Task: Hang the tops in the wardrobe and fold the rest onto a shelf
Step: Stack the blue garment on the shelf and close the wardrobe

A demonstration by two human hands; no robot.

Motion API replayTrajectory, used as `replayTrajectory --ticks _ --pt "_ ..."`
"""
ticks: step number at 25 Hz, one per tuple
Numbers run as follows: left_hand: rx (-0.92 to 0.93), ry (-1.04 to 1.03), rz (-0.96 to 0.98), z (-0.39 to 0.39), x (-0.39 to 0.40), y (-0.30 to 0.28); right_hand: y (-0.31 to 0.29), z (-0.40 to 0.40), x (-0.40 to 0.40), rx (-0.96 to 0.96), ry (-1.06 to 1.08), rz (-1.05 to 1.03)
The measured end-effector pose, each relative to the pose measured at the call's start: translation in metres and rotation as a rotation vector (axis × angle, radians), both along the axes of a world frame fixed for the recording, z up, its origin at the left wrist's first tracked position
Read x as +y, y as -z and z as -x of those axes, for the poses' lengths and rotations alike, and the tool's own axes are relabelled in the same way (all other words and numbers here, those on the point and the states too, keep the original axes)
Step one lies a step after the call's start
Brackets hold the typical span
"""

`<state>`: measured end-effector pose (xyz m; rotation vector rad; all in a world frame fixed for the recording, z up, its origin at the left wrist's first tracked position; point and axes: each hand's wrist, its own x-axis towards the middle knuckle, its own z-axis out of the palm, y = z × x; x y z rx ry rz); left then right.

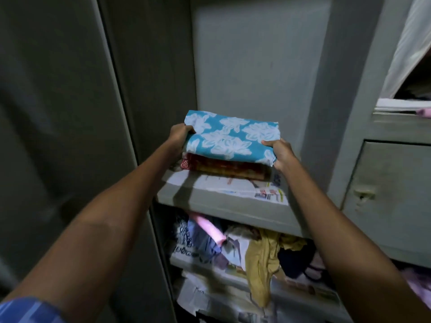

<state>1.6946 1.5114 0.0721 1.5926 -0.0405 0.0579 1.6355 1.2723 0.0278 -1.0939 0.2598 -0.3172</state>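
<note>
far left, the grey wardrobe door (58,113) stands open, filling the nine o'clock side. next in, the left hand (178,136) is clamped on the left edge of the folded blue floral cloth (229,138), fingers curled over the top at the cloth's nine o'clock. the cloth sits dead centre, flat and neatly folded, white flowers on blue, resting on top of a folded red and brown cloth (224,167). that lower one lies on the grey shelf (210,201), which is lined with newspaper (261,190) showing at the stack's six o'clock. moving right, the right hand (281,155) grips the blue cloth's near right corner, at its four o'clock, thumb on top, fingers tucked under. both forearms reach in from the bottom corners, a blue striped sleeve (28,311) at seven o'clock. below the shelf, at six o'clock, a jumble of loose clothes (233,243) fills the lower shelf, a mustard yellow garment (261,264) spilling over its edge. far right, at three o'clock, a closed grey locker door (387,194), and white fabric (408,47) hanging at one o'clock.
</note>
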Motion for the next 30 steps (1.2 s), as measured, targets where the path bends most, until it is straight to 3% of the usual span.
replayTrajectory --ticks 5,9,17,20,22,23,24,26,28,30 --pt "-0.062 0.031 -0.092 -0.086 -0.023 0.001 0.006 -0.07 -0.013 0.04 0.123 -0.021" --pt "0.014 0.032 -0.189 -0.134 -0.027 0.045 0.035 -0.099 -0.008 0.188 0.173 0.052" --pt "-0.023 0.014 -0.282 -0.155 -0.025 0.048 0.04 -0.106 -0.018 0.197 0.138 0.112" --pt "0.06 0.058 -0.343 -0.145 -0.02 0.068 0.052 -0.097 -0.012 0.24 0.111 0.178" --pt "0.088 0.058 -0.522 -0.139 -0.019 0.065 0.042 -0.087 -0.009 0.304 0.124 0.35" --pt "0.058 0.01 -0.741 -0.136 -0.022 0.06 0.034 -0.083 -0.011 0.374 0.152 0.527" --pt "-0.024 -0.064 -0.943 -0.132 -0.027 0.053 0.025 -0.081 -0.013 0.475 0.187 0.773" --pt "-0.332 -0.121 -1.052 -0.126 -0.043 0.037 0.004 -0.084 -0.006 0.592 0.303 1.217" --pt "-0.607 0.036 -1.036 -0.126 -0.062 0.029 -0.01 -0.098 0.013 0.41 0.35 1.311" --pt "-0.646 0.284 -1.137 -0.129 -0.077 0.039 -0.003 -0.115 0.033 0.258 0.207 1.36"
